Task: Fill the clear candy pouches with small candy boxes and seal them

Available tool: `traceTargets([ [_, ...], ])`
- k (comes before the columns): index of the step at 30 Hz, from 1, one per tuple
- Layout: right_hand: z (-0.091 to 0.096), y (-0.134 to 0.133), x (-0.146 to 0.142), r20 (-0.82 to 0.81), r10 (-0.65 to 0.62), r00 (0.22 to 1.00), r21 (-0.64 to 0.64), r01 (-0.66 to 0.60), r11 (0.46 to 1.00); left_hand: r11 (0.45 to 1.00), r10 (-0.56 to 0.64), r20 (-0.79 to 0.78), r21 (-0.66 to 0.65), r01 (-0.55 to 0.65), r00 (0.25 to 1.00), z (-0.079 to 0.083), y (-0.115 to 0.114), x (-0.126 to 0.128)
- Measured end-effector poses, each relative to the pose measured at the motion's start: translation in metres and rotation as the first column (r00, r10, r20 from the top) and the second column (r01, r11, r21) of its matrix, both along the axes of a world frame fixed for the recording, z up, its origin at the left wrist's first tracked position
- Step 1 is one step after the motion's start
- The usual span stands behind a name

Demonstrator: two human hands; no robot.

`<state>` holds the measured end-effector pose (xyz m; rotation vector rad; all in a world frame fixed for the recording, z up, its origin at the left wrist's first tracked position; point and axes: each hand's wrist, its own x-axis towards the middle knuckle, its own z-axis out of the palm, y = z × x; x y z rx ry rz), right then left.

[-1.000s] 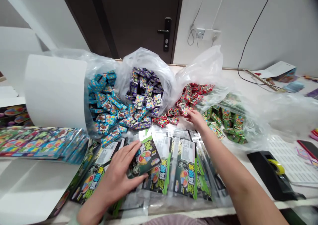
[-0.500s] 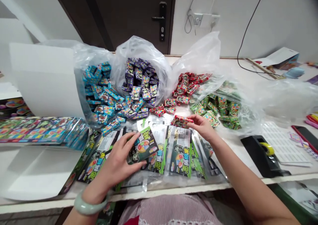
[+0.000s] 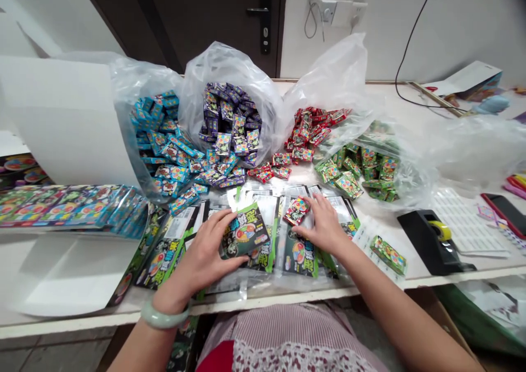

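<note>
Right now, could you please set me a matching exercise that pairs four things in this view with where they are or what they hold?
Column one:
1. left hand
2. right hand
3. tape dispenser
4. purple packets

Column two:
A. inside the middle clear bag
B. holding a green pouch
C. just right of a loose green packet
D. holding a red packet

Pairs: 1-B, 2-D, 3-C, 4-A.
</note>
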<state>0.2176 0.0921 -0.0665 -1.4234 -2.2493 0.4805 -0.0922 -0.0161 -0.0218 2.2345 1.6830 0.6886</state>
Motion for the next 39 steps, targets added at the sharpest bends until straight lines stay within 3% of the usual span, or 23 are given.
traceTargets([
  [2,0.004,-0.003,-0.009,0.009,0.002,1.000,-0.008,-0.002,1.000,1.000,-0.017,-0.025,-0.015,0.017,1.000,0.001,0.001,0.001],
  [4,0.015,-0.003,-0.012,-0.084,0.028,0.996,0.013,-0.027,1.000,0.999,-0.024,-0.043,-0.028,0.023,0.999,0.003,0.001,0.001],
  [7,0.045,-0.004,-0.006,-0.236,0.223,0.946,0.044,-0.219,0.975,0.999,-0.026,-0.044,-0.024,0.025,0.999,0.006,-0.001,0.001],
  [10,0.080,-0.004,-0.003,-0.197,0.524,0.829,-0.006,-0.535,0.845,0.998,-0.059,-0.017,0.004,0.059,0.998,0.011,-0.001,0.003],
  [13,0.102,0.001,-0.011,-0.088,0.682,0.726,-0.040,-0.687,0.725,0.995,-0.097,-0.011,0.029,0.097,0.995,0.015,0.000,0.005],
  [16,0.109,0.008,-0.022,-0.016,0.739,0.674,-0.047,-0.738,0.673,0.990,-0.140,-0.012,0.017,0.140,0.990,0.016,-0.001,0.005],
  [23,0.113,0.023,-0.034,0.065,0.772,0.632,-0.083,-0.768,0.635,0.987,-0.151,0.043,-0.057,0.153,0.988,0.014,-0.002,0.001],
  [28,0.105,0.024,-0.039,0.110,0.739,0.665,-0.085,-0.735,0.673,0.983,-0.163,0.089,-0.066,0.169,0.983,0.012,0.003,0.005],
  [32,0.095,0.017,-0.044,-0.036,0.701,0.712,-0.116,-0.700,0.705,0.994,-0.106,0.072,-0.014,0.107,0.992,0.008,0.003,0.008],
  [36,0.088,-0.002,-0.052,-0.138,0.573,0.808,-0.010,-0.580,0.815,0.999,-0.039,0.062,0.037,0.036,0.997,0.005,-0.001,0.006],
  [39,0.081,-0.010,-0.062,-0.184,0.570,0.801,-0.029,-0.584,0.811,0.998,-0.042,0.061,0.051,0.039,0.997,0.003,-0.005,0.002],
])
